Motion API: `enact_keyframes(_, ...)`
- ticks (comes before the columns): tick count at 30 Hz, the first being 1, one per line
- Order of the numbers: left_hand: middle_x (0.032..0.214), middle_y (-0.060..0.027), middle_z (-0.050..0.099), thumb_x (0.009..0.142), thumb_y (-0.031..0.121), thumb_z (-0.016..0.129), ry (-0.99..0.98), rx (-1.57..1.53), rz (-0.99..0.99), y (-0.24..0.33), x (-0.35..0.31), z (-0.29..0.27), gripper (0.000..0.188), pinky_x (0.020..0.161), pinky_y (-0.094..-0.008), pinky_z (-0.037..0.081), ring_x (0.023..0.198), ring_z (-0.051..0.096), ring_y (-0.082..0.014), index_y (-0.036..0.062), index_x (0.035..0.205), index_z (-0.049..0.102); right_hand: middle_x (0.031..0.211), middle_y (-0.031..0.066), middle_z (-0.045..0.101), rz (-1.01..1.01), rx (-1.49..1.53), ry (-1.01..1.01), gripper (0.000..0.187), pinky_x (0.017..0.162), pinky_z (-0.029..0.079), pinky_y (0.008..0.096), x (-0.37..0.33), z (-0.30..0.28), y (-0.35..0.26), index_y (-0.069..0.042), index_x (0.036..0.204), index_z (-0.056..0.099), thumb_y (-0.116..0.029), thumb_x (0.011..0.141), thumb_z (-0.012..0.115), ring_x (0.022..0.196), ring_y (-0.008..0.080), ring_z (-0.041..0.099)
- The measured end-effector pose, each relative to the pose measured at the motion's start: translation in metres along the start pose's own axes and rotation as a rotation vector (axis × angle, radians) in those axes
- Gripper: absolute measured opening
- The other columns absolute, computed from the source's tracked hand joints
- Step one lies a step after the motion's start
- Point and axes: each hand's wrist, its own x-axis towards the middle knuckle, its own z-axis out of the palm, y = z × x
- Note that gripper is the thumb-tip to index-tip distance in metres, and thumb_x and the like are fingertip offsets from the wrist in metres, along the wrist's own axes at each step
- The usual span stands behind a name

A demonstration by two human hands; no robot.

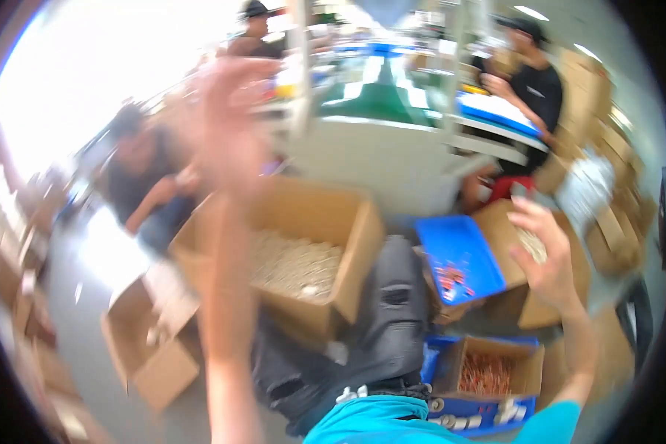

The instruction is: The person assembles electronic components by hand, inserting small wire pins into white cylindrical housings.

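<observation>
My left hand (233, 96) is raised high at the upper left, its fingers smeared by motion, above a large open cardboard box (366, 237). That box holds a heap of small pale beige pieces (296, 259). On the right, my right hand (555, 259) is raised with its fingers curved round a pale beige thing (531, 246), too blurred to name. Below and left of that hand, a blue tray (462, 240) carries several small red and orange pieces (450, 281). The tray lies against an open carton (502, 251).
By my right leg, a smaller carton (529, 370) full of thin reddish pieces sits on a blue crate with white rolls. Another open carton (148, 348) stands on the left floor. People sit at left and right, near a green-topped workbench (377, 92). Stacked cartons (584, 96) line the right.
</observation>
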Motion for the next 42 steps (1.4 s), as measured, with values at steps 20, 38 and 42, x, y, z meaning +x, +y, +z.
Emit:
enact_keyframes(20,0.113,-0.0042,0.069,0.085,0.030,0.064,-1.126,1.163,0.124,-0.170,-0.052,0.221,0.032,0.079,-0.0422,0.054,0.105,0.065,-0.0214,0.0196,0.115,0.066,0.128,0.0193,0.055,0.108,0.153,-0.605,0.037,0.103,0.038,0.0408,-0.013,0.104,-0.018,0.001,0.114,0.061,-0.004,0.077,0.068,0.119,0.0378,0.051)
enact_keyframes(38,0.124,-0.0173,0.059,0.093,0.017,0.062,-0.117,1.668,-0.664,0.130,-0.323,-0.039,0.039,0.103,-0.0443,0.040,0.116,0.054,-0.0332,-0.0019,0.127,0.056,0.110,0.0236,0.067,0.339,1.695,-0.597,0.037,0.088,0.051,0.0518,-0.109,0.144,-0.001,-0.004,0.118,0.062,-0.017,0.085,0.073,0.103,0.0402,0.065)
enact_keyframes(42,0.146,-0.0197,0.041,0.095,0.031,0.059,-0.215,1.773,-0.749,0.133,-0.348,-0.041,0.052,0.110,-0.0494,0.032,0.133,0.040,-0.0393,0.0023,0.137,0.048,0.106,0.0251,0.067,-0.367,2.532,0.038,0.053,0.077,0.055,0.0487,-0.111,0.147,-0.034,-0.008,0.134,0.054,-0.032,0.090,0.069,0.093,0.0449,0.067)
